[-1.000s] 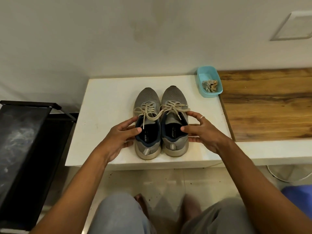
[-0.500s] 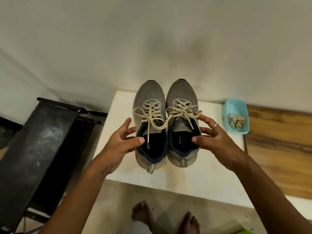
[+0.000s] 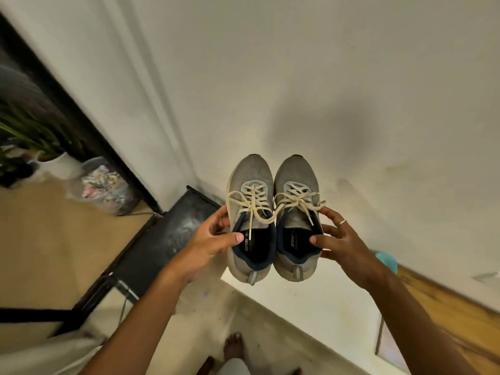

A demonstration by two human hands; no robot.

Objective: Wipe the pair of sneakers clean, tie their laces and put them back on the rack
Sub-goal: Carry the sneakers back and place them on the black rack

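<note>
Left hand [image 3: 213, 240] and right hand [image 3: 338, 239] each pinch a collar, thumb inside, fingers outside, holding the sneakers [image 3: 253, 182] aloft side by side over the white bench [image 3: 311, 299], near the black rack [image 3: 167, 239]; they look light, soft-sided, firmest there.

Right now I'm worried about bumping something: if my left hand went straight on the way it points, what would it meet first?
The left hand points across at the left sneaker it grips, so that comes first; next the right sneaker alongside. Depth beyond is unclear.
</note>
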